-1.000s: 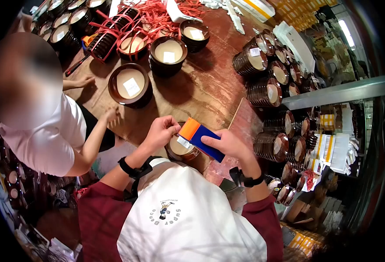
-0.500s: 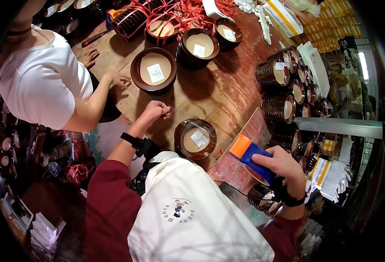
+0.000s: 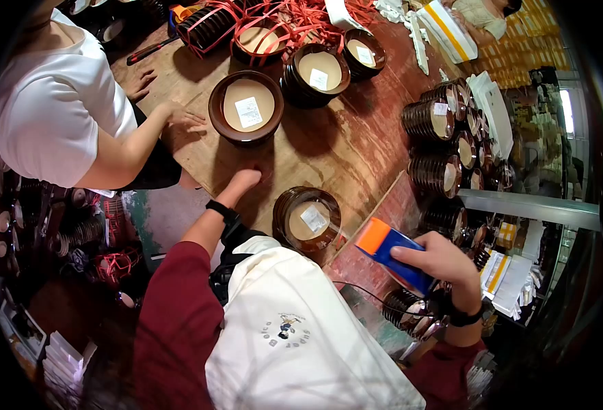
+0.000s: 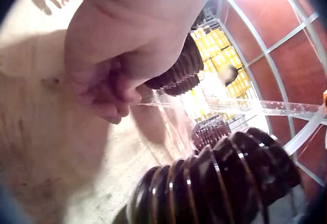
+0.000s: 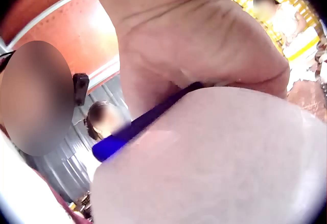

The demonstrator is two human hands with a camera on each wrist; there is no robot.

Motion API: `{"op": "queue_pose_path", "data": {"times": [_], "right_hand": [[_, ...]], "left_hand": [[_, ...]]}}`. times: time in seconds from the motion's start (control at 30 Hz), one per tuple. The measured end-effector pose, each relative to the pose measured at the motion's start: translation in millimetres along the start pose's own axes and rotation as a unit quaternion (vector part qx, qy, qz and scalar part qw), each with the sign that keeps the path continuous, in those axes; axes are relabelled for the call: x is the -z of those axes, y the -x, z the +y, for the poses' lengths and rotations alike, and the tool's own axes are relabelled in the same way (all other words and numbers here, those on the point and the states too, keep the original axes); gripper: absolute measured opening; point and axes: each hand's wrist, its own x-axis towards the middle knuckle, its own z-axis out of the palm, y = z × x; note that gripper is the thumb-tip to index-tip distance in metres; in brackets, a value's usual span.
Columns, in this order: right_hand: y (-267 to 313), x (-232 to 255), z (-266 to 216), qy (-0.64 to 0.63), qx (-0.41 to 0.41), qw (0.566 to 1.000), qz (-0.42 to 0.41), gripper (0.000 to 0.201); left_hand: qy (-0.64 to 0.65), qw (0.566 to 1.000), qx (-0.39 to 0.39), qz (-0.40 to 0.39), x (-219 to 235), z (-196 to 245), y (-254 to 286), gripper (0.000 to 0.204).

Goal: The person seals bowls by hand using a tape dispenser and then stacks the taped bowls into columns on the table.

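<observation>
A blue and orange tape dispenser [image 3: 397,256] is gripped by my right hand [image 3: 445,258], at the right of a stack of brown-rimmed dishes [image 3: 307,219] with a white label on top. In the right wrist view my right hand [image 5: 199,40] wraps round the dispenser's blue edge [image 5: 138,129] beside a large pale roll [image 5: 214,157]. My left hand [image 3: 247,179] is above the table, left of that stack. The left wrist view shows my left hand [image 4: 122,45] pinching the end of a clear tape strip [image 4: 245,105], which stretches rightward above the ribbed dark stack [image 4: 214,183].
A larger labelled dish stack [image 3: 249,109] stands beyond my left hand, with more stacks and red straps [image 3: 301,24] behind. At the left, a person in a white shirt [image 3: 62,116] has hands over the table [image 3: 342,150]. Bundled dishes [image 3: 431,171] lie at the right.
My hands have moved apart from above the near stack, the left outward to the left and the right to the right with the dispenser. The head view has shifted.
</observation>
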Motion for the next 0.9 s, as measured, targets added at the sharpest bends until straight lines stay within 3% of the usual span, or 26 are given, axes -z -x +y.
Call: {"op": "queue_pose_path", "data": {"times": [0.03,0.07,0.17,0.4,0.47,0.5,0.53,0.63,0.73,0.83,0.87,0.9], "right_hand": [[-5,-7,-8,-0.008,-0.004,1.000,-0.002,0.064],[-4,-11,-25,-0.003,-0.001,1.000,-0.006,0.060],[-3,-17,-40,0.011,0.014,1.000,-0.002,0.061],[1,-19,-37,-0.005,0.014,1.000,-0.012,0.060],[0,-21,-30,-0.016,0.012,1.000,-0.012,0.060],[0,-21,-28,-0.022,0.011,1.000,-0.011,0.059],[-1,-20,-27,-0.019,0.017,1.000,-0.009,0.059],[-1,-22,-23,-0.019,0.028,0.999,-0.007,0.059],[0,-24,-19,-0.022,0.033,0.999,-0.003,0.058],[-1,-25,-13,-0.027,0.037,0.999,-0.005,0.059],[-2,-25,-12,-0.026,0.039,0.999,-0.007,0.059],[-3,-25,-9,-0.026,0.041,0.999,-0.009,0.059]], "left_hand": [[-0.081,0.993,-0.023,0.076,-10,3,-1,0.018],[-0.094,0.991,-0.061,0.071,-25,-28,-26,0.021],[-0.093,0.995,-0.018,-0.040,-29,3,3,0.031],[-0.080,0.976,0.088,-0.181,-20,79,49,0.053],[0.009,0.993,-0.001,-0.118,-51,29,33,0.043],[0.054,0.994,-0.047,-0.086,-53,30,35,0.042],[0.066,0.994,-0.024,-0.089,-54,31,34,0.035],[0.003,0.991,0.069,-0.116,-44,56,48,0.046],[-0.027,0.995,0.097,-0.012,-52,69,62,0.043],[-0.075,0.993,0.069,0.054,-42,83,81,0.044],[-0.117,0.990,0.080,0.002,-31,86,82,0.048],[-0.086,0.992,0.081,0.037,-31,85,85,0.048]]}}
